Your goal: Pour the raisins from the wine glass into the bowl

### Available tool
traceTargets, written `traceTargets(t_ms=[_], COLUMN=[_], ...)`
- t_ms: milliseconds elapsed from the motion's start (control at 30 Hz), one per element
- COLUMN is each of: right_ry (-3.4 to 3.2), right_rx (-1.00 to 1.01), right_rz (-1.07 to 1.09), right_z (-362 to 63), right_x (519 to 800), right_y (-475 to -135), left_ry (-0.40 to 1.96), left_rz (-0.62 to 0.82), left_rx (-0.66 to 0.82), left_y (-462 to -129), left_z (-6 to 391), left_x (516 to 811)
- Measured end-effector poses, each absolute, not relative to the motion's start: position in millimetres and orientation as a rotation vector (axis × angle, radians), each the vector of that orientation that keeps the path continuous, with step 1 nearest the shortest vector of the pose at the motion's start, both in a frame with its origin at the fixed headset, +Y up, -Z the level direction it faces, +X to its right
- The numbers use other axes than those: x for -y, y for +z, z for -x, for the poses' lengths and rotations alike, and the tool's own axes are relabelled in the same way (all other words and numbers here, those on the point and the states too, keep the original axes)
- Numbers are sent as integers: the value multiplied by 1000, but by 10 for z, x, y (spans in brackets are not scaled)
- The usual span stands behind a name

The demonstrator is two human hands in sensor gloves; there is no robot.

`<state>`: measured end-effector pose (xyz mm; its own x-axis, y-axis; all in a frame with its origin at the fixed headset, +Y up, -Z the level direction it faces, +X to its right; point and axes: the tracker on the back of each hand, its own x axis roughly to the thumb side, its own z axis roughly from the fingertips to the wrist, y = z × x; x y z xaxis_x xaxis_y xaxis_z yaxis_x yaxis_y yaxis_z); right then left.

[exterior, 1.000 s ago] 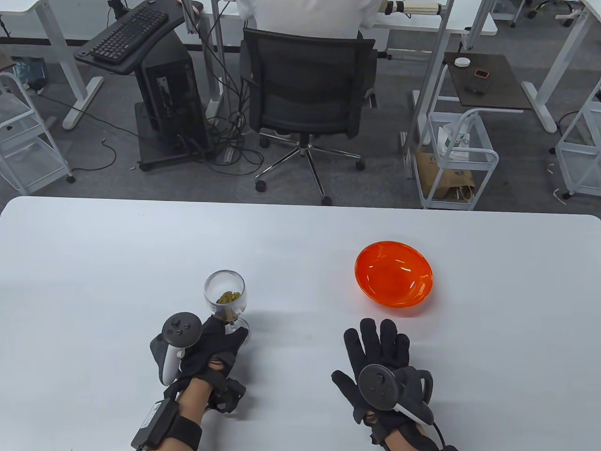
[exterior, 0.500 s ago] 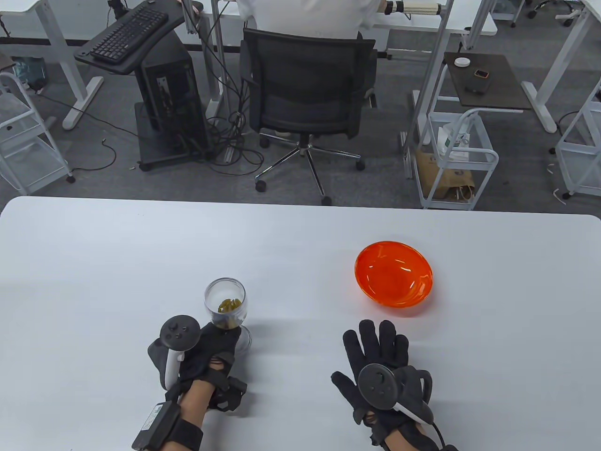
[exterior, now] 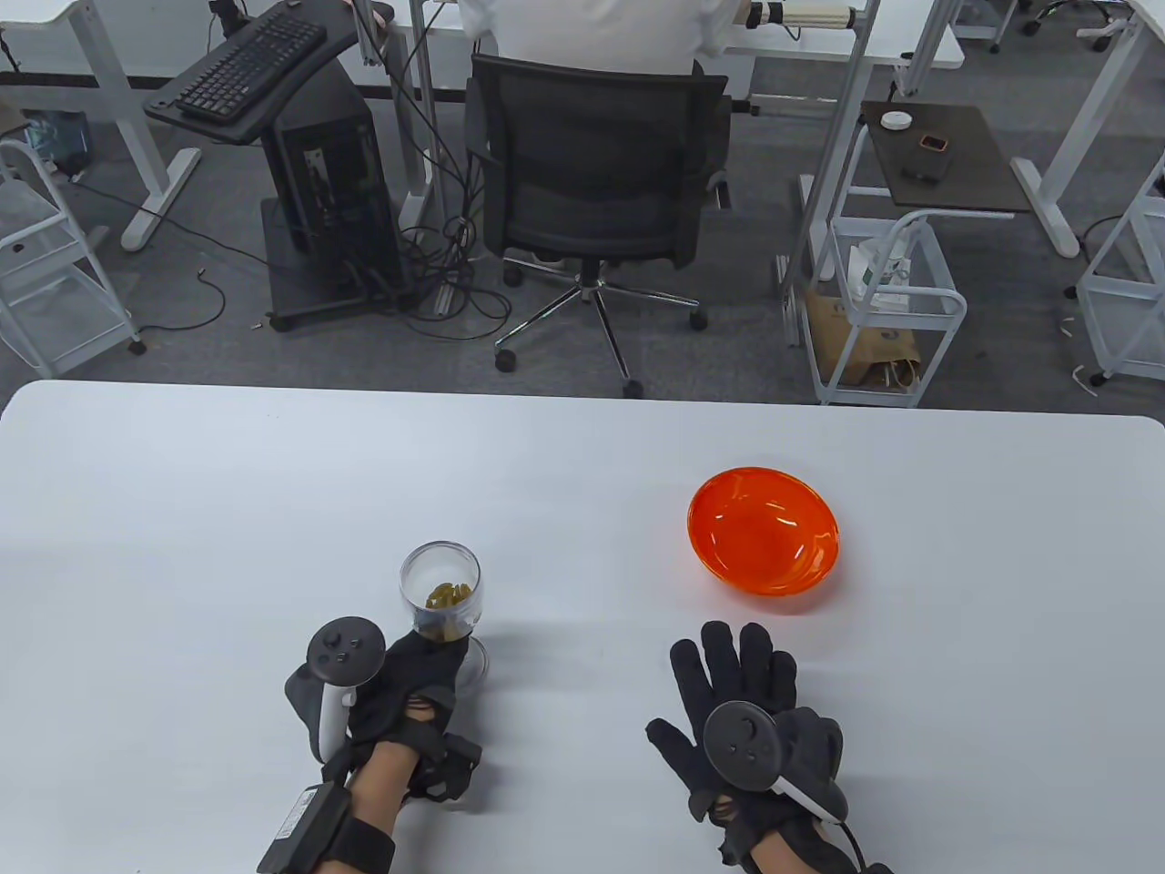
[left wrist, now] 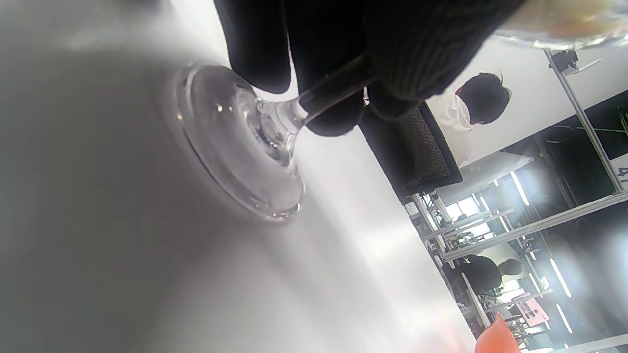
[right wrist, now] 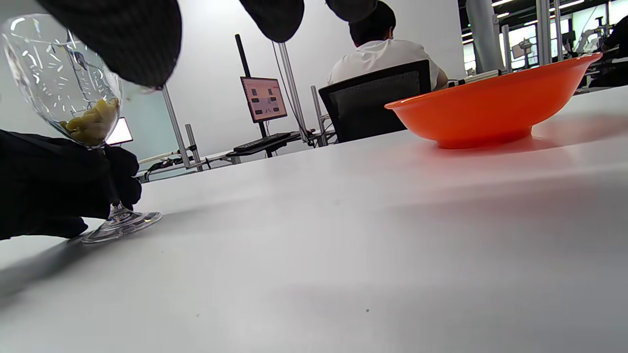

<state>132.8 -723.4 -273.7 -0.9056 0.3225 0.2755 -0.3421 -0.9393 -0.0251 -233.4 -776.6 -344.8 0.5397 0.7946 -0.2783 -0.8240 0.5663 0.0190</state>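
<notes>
A clear wine glass (exterior: 440, 592) with yellow-green raisins (exterior: 446, 596) in its bowl stands at the front left of the white table (exterior: 227, 510). My left hand (exterior: 410, 678) grips its stem, fingers wrapped around it just above the foot (left wrist: 235, 147); the foot looks slightly tipped on the table in the right wrist view (right wrist: 122, 223). The orange bowl (exterior: 763, 531) sits empty to the right, also showing in the right wrist view (right wrist: 490, 110). My right hand (exterior: 737, 692) lies flat on the table, fingers spread, just in front of the bowl.
The table's far edge runs across the middle of the table view. Beyond it stand a black office chair (exterior: 596, 173) with a seated person, desks and white carts.
The glass has shifted slightly toward me and to the right, with my left hand closing more firmly around the stem. My right hand has edged a little right.
</notes>
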Motion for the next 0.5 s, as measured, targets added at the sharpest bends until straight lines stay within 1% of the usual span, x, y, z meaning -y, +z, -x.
traceTargets(t_ms=[267, 500], right_ry=[2713, 2549], right_rx=[121, 96], right_rz=[-386, -361], right_z=[-1344, -1381], right_x=[7228, 7257], right_y=[-2731, -2744], left_ry=[1008, 1027], left_rz=[103, 94], left_rx=[-239, -178], left_y=[-3402, -3341], left_z=[2262, 2087], left_x=[7727, 7640])
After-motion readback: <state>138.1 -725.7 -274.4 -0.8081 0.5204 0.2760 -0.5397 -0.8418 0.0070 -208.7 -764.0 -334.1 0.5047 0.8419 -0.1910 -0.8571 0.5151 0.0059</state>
